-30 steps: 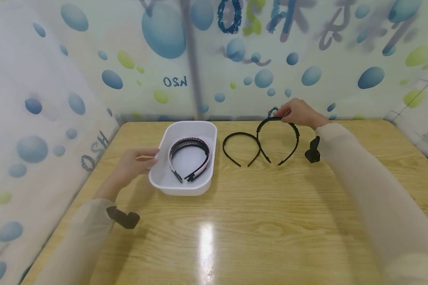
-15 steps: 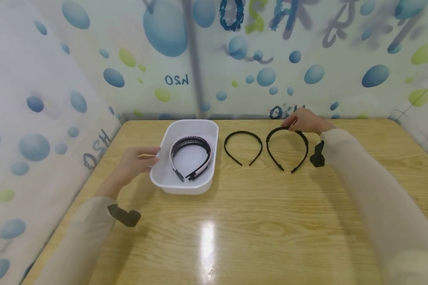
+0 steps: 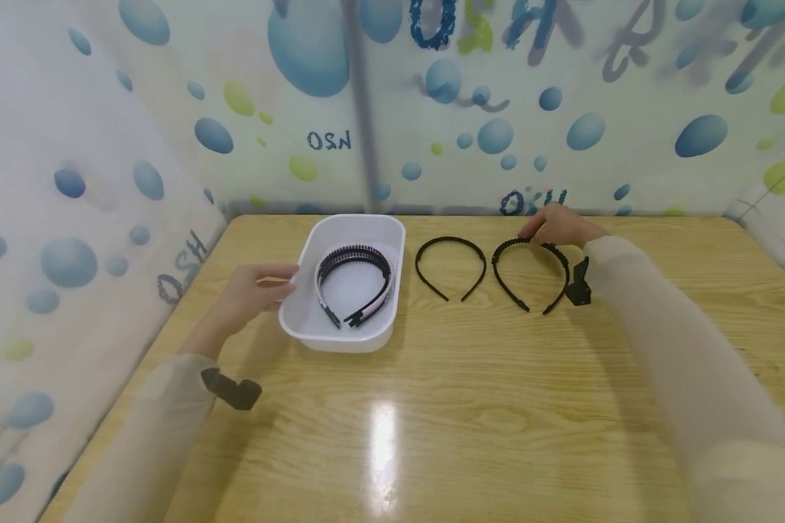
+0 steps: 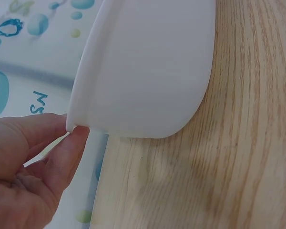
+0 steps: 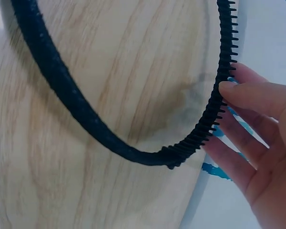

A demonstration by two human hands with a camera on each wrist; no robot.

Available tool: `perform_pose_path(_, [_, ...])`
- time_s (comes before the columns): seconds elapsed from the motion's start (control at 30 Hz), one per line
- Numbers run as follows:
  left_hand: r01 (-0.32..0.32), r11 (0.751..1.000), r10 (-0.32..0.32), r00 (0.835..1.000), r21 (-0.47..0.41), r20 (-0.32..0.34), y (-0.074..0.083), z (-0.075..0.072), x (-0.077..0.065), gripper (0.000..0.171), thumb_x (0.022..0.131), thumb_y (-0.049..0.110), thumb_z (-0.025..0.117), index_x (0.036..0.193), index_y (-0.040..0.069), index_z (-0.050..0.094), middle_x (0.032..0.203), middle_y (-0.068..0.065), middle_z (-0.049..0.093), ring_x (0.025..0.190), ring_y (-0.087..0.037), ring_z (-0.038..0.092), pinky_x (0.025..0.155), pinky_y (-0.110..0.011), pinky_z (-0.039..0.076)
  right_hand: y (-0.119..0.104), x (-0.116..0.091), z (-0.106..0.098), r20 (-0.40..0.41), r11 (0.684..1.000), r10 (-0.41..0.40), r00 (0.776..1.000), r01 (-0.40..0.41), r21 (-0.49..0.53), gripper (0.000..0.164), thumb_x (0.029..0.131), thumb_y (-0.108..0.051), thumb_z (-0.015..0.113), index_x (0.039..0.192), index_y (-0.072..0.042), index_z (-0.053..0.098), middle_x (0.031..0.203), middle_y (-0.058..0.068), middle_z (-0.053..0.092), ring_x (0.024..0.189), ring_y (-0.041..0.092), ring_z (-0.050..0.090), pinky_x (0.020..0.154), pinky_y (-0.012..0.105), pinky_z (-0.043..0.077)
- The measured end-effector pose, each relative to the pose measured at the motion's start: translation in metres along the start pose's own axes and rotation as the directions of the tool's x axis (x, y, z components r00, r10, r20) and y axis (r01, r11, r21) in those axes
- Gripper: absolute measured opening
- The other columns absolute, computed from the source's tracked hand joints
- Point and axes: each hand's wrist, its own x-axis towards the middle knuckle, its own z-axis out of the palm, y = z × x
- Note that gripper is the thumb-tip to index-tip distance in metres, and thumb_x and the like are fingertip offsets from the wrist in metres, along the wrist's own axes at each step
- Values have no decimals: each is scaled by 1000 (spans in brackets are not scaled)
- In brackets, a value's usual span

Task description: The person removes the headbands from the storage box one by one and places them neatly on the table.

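My left hand pinches the left rim of a white plastic bin, thumb and fingers on either side of it in the left wrist view. Inside the bin lie several nested headbands, black and pale, with toothed edges. At the back right, my right hand holds the top of a black toothed headband between thumb and fingers; its ends point toward me. A thinner black headband lies on the table between that one and the bin.
The wood-grain table runs up to a patterned backdrop with blue and green dots behind its far edge. Another patterned sheet borders the left side. A bright glare streak lies on the table front.
The right hand has lowered the black headband and shifted it right, from overlapping the thinner headband to beside it. The left hand stays at the bin rim; the view has shifted slightly.
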Motion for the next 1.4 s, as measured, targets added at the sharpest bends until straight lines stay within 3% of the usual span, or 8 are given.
perform_pose_path(0.13, [-12, 1000, 12, 1000, 9, -1, 3, -1, 2, 38, 88, -3, 56, 124, -12, 48, 129, -27, 46, 113, -39, 49, 78, -30, 55, 2, 2, 1, -13, 1000, -9, 1000, 9, -3, 27, 76, 6, 65, 103, 8, 66, 106, 25, 62, 96, 41, 55, 79, 51, 51])
perform_pose_path(0.63, [4, 1000, -4, 1000, 15, 4, 5, -2, 1, 39, 88, -2, 56, 125, -11, 48, 131, -25, 45, 113, -37, 49, 79, -30, 54, 3, 7, 5, -29, 998, -50, 998, 49, -44, 25, 83, 10, 54, 105, 9, 64, 103, 26, 62, 95, 41, 56, 77, 49, 52])
perform_pose_path(1.0, [19, 1000, -19, 1000, 8, 12, 4, -2, 3, 39, 89, -1, 56, 126, -11, 47, 132, -25, 45, 114, -37, 49, 79, -30, 54, 9, 6, 7, -33, 998, -61, 998, 60, -29, 23, 84, 8, 56, 106, 9, 63, 104, 26, 62, 94, 40, 56, 74, 47, 53])
perform_pose_path(1.4, [33, 999, -33, 999, 19, 14, 4, -2, 2, 39, 89, -1, 55, 126, -11, 47, 132, -26, 44, 115, -38, 48, 80, -29, 54, -12, 1, 0, -46, 998, -69, 997, 68, -15, 25, 87, 1, 56, 111, 7, 62, 107, 26, 61, 97, 39, 56, 76, 48, 52])
